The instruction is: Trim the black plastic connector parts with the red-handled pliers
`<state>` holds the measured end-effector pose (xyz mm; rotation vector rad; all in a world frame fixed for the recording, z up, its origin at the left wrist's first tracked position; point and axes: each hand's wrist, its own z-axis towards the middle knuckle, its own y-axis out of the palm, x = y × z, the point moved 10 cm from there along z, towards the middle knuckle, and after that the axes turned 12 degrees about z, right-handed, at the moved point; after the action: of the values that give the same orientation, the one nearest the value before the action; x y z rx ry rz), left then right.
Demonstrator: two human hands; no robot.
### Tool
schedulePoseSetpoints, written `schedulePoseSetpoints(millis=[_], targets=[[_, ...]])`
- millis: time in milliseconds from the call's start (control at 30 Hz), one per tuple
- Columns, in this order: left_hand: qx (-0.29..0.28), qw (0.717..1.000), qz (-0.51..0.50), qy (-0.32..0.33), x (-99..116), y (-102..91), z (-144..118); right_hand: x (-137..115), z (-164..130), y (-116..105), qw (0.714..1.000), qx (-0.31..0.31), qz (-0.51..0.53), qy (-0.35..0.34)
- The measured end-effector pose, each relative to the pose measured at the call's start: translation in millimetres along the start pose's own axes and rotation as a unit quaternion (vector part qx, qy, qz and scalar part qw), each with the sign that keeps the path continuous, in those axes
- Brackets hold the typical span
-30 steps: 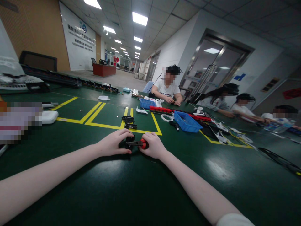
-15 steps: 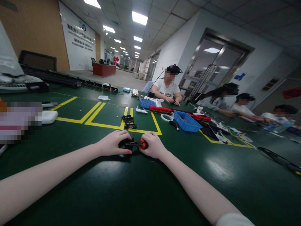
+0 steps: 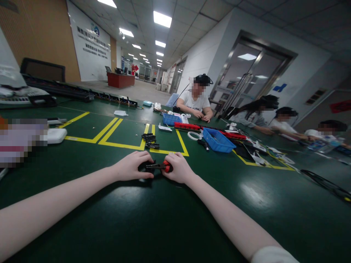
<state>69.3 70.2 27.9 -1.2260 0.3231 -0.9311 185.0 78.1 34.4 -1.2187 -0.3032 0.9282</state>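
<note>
My left hand (image 3: 131, 166) rests on the green table (image 3: 153, 219) and grips a small black part (image 3: 145, 167). My right hand (image 3: 178, 168) holds a screwdriver with a red handle (image 3: 166, 166); its dark shaft points left into the black part. The two hands nearly touch in the middle of the view. Just beyond them, several more black parts (image 3: 149, 140) lie by a yellow tape line (image 3: 120, 146).
A blue bin (image 3: 218, 140) and red strips (image 3: 189, 126) lie to the far right of my hands. A white box (image 3: 56, 135) sits at the left. Several people sit along the far and right edges of the table with their own parts.
</note>
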Motion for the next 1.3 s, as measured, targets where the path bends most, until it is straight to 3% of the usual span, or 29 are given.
schedulePoseSetpoints(millis=[1300], targets=[[-0.031, 0.999, 0.009, 0.021, 7.2, 2.6, 1.1, 2.3, 0.5, 3.1, 1.000, -0.015, 0.008, 0.004]])
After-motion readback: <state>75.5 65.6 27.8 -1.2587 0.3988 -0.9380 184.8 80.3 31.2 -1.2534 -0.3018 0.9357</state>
